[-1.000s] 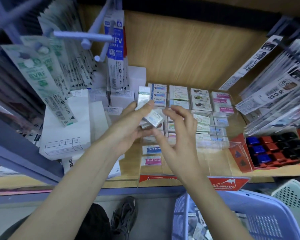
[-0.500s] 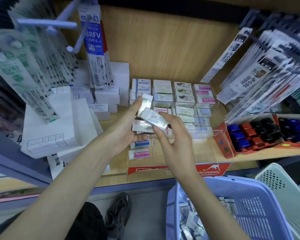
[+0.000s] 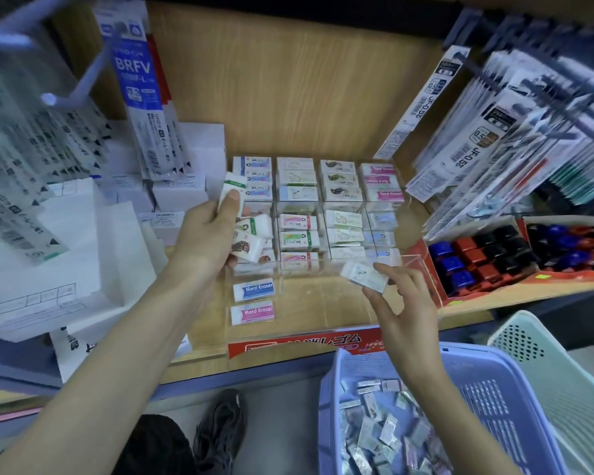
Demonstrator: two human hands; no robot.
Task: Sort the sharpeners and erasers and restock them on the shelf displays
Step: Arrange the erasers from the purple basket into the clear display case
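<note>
Wooden shelf [image 3: 208, 341] carries a clear case [image 3: 414, 259] of erasers in four columns, set near its front edge. Hanging refill packs [image 3: 138, 80] crowd in from both sides, over white boxes [image 3: 48, 269] at the shelf's left end and two red trays [image 3: 441, 289] of blue, red and black pieces at its right end.

Two loose erasers [image 3: 253, 291] lie flat in the case's front left corner, one blue-banded and one pink. My left hand [image 3: 206, 234] holds a stack of erasers [image 3: 249, 246], at least three, with the fingers curled beneath and the thumb pressed on the top one, over the case's left column. My right hand [image 3: 402, 303] pinches a single eraser [image 3: 364, 276] in its fingertips over the case's front right part.

Half a second ago that hand was right against the stack; now the two are well apart.

Below the shelf's front edge sit two baskets: a lilac basket [image 3: 494, 358] with wrapped pieces in it and a white basket [image 3: 535, 344].
</note>
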